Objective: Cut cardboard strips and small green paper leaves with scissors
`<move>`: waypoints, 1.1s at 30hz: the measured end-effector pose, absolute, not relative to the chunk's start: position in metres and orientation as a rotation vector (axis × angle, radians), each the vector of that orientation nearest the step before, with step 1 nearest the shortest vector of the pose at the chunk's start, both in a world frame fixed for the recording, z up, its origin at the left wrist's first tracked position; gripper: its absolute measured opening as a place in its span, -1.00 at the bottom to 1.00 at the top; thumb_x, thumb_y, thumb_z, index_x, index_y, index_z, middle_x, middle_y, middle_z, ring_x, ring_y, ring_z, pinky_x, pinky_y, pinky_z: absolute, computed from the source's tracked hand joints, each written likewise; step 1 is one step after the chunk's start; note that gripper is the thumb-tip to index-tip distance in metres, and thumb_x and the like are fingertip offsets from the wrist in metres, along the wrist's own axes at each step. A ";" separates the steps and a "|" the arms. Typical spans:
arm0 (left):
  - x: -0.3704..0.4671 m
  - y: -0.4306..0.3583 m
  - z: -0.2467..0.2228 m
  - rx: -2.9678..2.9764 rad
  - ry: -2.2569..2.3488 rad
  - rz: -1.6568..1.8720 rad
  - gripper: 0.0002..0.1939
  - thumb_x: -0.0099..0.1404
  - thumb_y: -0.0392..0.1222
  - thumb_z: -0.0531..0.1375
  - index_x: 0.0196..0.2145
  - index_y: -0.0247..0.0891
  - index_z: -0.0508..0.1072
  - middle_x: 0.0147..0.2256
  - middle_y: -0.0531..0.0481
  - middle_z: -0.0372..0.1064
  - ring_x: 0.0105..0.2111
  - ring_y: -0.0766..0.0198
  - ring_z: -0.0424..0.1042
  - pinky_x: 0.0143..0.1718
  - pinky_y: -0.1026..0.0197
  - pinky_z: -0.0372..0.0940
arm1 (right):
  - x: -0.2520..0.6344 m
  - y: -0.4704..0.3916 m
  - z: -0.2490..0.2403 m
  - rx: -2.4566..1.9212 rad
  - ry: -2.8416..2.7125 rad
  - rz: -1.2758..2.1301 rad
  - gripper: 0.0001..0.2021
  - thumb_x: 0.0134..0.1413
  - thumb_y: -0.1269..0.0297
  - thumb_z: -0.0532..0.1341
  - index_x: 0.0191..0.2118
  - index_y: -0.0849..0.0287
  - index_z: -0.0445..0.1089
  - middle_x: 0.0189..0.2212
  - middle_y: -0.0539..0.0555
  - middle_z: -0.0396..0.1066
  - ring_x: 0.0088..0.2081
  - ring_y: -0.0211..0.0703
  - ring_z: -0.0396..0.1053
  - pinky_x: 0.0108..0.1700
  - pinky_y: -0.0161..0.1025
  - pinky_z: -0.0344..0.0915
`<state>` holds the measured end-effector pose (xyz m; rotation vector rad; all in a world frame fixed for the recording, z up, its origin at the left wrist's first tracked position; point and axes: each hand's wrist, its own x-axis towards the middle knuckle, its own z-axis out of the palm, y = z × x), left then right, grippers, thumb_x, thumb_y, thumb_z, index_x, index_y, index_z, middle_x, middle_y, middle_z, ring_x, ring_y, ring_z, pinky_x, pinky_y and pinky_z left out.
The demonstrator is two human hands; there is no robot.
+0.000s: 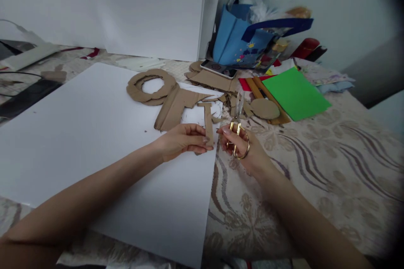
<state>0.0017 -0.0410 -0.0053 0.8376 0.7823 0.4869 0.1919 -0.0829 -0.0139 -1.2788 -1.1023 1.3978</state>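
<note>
My left hand (186,138) pinches the lower end of a narrow, T-shaped cardboard piece (208,122) above a large white board (104,143). To its right, my right hand (243,147) is closed around the gold handles of a pair of scissors (238,117), whose blades point away from me. The blades are apart from the cardboard piece. Behind my left hand lie a larger cut cardboard piece (172,107) and several overlapping cardboard rings (134,86). A cardboard disc (265,109) and small scraps rest beyond the scissors.
Green sheets (298,92) lie at the right, by a blue bag (232,38). A phone (218,68) sits on cardboard at the back. A dark flat device (28,94) is at the left edge. Patterned cloth (315,164) covers the table; a white panel (126,8) stands behind.
</note>
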 end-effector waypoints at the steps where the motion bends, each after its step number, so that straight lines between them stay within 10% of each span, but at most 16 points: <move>1: 0.002 -0.041 -0.005 0.833 0.782 0.490 -0.79 0.07 -0.35 0.31 -0.35 -0.36 0.35 -0.38 -0.09 0.49 -0.34 0.28 0.50 -0.24 0.20 0.32 | 0.191 -0.084 -0.014 -1.282 -1.113 1.398 -0.72 0.01 0.04 0.24 -0.32 0.17 0.33 -0.60 -0.06 0.25 -0.58 -0.30 0.18 -0.59 -0.35 0.01; 33: 0.003 -0.040 -0.011 0.923 0.730 0.606 -0.80 0.17 -0.14 0.26 -0.38 -0.34 0.40 -0.45 0.02 0.37 -0.45 0.43 0.34 -0.39 0.31 0.21 | 0.180 -0.090 -0.025 -1.162 -1.182 1.623 -0.75 0.05 0.10 0.20 -0.47 0.16 0.24 -0.64 -0.08 0.22 -0.60 -0.32 0.15 -0.60 -0.35 0.00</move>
